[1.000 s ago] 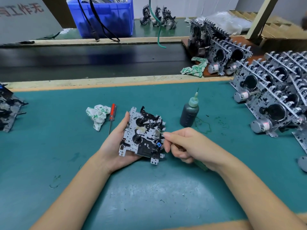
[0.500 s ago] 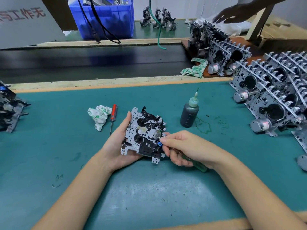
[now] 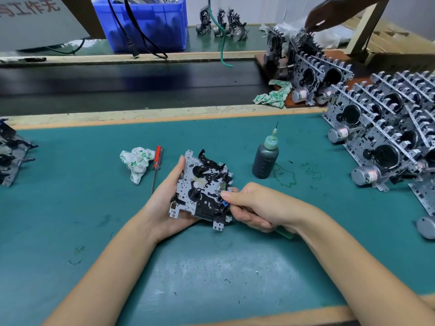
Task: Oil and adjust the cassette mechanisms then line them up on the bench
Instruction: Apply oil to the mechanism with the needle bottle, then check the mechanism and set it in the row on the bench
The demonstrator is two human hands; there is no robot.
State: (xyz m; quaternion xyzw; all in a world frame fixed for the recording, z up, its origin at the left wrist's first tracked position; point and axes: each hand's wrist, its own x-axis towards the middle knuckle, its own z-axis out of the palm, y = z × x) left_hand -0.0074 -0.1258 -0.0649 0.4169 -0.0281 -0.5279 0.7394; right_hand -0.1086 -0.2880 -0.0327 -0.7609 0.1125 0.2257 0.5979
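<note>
A silver and black cassette mechanism (image 3: 200,184) is tilted up above the green bench mat (image 3: 211,267). My left hand (image 3: 167,208) grips it from the left and underneath. My right hand (image 3: 254,205) is curled round a green-handled tool (image 3: 284,232), whose tip is hidden at the mechanism's lower right edge near a blue part. A dark oil bottle (image 3: 265,158) with a needle tip stands upright to the right of the mechanism. Rows of cassette mechanisms (image 3: 386,137) with motors lean in line at the right.
A crumpled rag (image 3: 136,162) and a red-handled screwdriver (image 3: 157,158) lie left of the mechanism. More mechanisms (image 3: 9,156) lie at the left edge. Another person's hand (image 3: 322,17) touches mechanisms at the back right. A blue bin (image 3: 146,27) stands beyond a dark conveyor belt (image 3: 129,83).
My right hand has shifted slightly along the mechanism's lower right edge with the tool. Another person's hand came in at the top right and reached down to the far mechanisms.
</note>
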